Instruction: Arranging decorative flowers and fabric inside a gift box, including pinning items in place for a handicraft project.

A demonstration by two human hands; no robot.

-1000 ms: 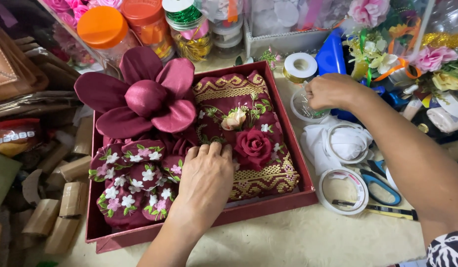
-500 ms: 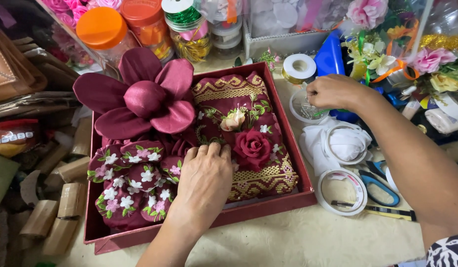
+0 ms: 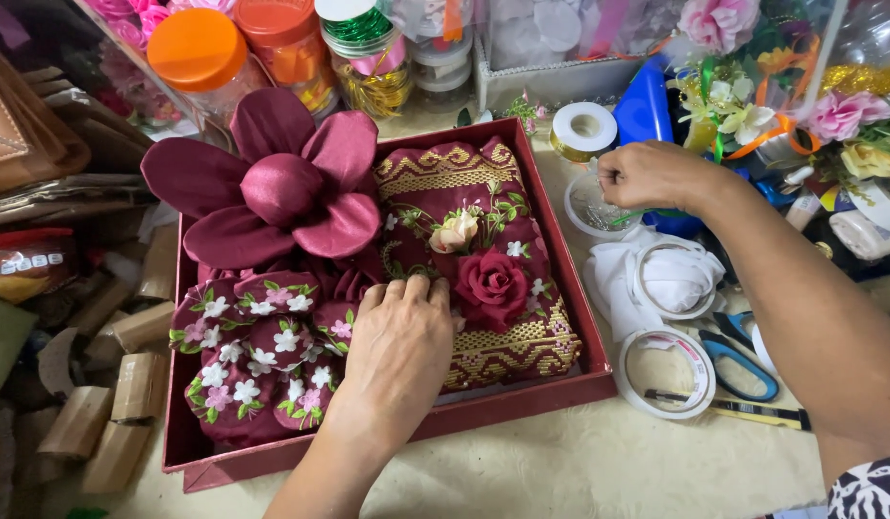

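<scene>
Maroon fabric (image 3: 464,207) with gold woven bands lies folded inside a red gift box (image 3: 368,444), and the left hand (image 3: 399,341) rests palm-down on its middle, fingers together and lightly curled, pressing the cloth and gripping nothing. Just beyond the fingertips sit a small peach rosebud (image 3: 454,231) and a deep red fabric rose (image 3: 491,281). To the outer side of this hand are puffed maroon petals embroidered with white and pink blossoms (image 3: 257,360), and farther up, a large satin flower (image 3: 272,187) spreads over the box's far corner. The right hand (image 3: 647,175) is well apart, outside the box, closed in a pinch over a shallow clear dish (image 3: 589,207); what it pinches is too small to tell. Near it lie rolls of tape (image 3: 668,370), blue-handled scissors (image 3: 743,360) and a gold ribbon spool (image 3: 583,128). Everything stands on a pale patterned tablecloth (image 3: 579,471). Orange-lidded jars (image 3: 197,53), artificial flowers (image 3: 752,111) and cardboard scraps (image 3: 108,384) crowd the edges.
</scene>
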